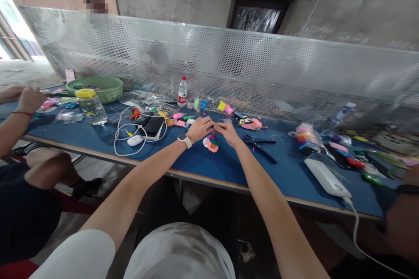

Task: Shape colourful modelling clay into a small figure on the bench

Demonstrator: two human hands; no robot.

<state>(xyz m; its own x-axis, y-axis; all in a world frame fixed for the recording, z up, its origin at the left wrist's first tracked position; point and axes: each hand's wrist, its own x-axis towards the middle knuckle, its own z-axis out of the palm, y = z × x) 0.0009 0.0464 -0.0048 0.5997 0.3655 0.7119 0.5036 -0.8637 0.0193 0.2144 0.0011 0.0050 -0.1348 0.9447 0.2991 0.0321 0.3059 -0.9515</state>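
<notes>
My left hand [199, 128], with a white-strapped watch [185, 140] on its wrist, meets my right hand [227, 133] above the blue table [193, 161]. The fingertips of both are closed and pressed together around a spot too small to make out. Just below them lies a round, multicoloured clay piece [212, 143] with white, orange, green and purple parts. To the right of my right hand rest dark-handled pliers [262, 144]. Behind these is a pink clay figure [251, 123] with green and black details.
A white cable [115, 141] loops around a black box [152, 125]. A water bottle [182, 91], a yellow-lidded jug [91, 107] and a green basin [113, 89] stand behind. A white power bank [327, 178] lies right. A co-worker's hands [29, 98] are at left; perforated metal panel [209, 56] behind.
</notes>
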